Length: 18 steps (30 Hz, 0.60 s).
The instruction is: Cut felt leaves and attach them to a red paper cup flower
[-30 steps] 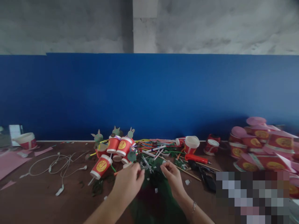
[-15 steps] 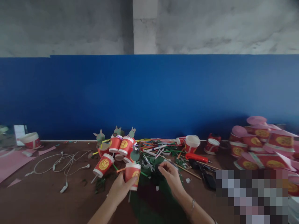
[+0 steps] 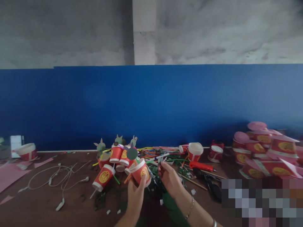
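Note:
My left hand [image 3: 136, 194] is wrapped round a red paper cup [image 3: 140, 172] with a yellow emblem and a white rim, tilted to the left. A dark green paper animal head [image 3: 132, 153] stands up at the cup's rim, and orange and green strips stick out at its sides. To the right of the cup, my right hand [image 3: 169, 178] is raised with thumb and forefinger pinched on a small grey piece [image 3: 160, 160], too small to make out. Finished-looking red cups with animal heads [image 3: 103, 177] stand and lean just left of my left hand.
Coloured strips [image 3: 153, 151] and green scraps lie behind my hands. A red glue gun [image 3: 203, 166], an upright cup [image 3: 195, 152] and sticks are to the right. White earphones [image 3: 60, 205] lie left; pink-topped cups [image 3: 258, 170] are piled far right.
My left hand has moved right and up with the cup, which now tilts. My right hand has lifted, and a small grey piece shows at its fingertips. The camera view has shifted slightly.

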Available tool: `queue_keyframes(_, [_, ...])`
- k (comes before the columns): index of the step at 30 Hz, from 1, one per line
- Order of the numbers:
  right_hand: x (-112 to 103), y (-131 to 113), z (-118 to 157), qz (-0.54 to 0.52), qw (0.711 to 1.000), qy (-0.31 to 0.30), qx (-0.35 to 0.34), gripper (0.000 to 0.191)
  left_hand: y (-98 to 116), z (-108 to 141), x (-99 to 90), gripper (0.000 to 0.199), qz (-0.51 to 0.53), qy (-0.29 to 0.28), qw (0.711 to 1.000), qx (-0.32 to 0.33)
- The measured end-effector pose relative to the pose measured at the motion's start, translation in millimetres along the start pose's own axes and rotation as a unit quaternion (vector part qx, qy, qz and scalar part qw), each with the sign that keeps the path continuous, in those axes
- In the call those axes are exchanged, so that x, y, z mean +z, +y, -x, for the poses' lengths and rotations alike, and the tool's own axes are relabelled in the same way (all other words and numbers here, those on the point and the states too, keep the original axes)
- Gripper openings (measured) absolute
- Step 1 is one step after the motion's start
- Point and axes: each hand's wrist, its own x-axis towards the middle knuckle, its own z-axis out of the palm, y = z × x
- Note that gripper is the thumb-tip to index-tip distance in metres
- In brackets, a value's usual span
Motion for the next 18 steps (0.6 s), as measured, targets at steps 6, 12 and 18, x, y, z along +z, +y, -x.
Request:
queue_keyframes(6, [13.8,18.7,-1.6,-0.037,0.999,-0.014,-0.010,0.019,-17.9,-0.4,0.1,0.060,-0.001,0.016,1.000,0.025])
queue_keyframes(12, [14.7,18.8,7.0,-0.030,0.998,-0.030,-0.041,0.021,-27.1,-0.6,-4.2,0.050,-0.007,0.039,0.999,0.015])
queue_keyframes(18, [12.2,15.7,8.6,-0.012,0.998,-0.037,-0.042,0.020,-34.7,0.2,0.9,0.049,0.059,0.005,0.998,0.004])
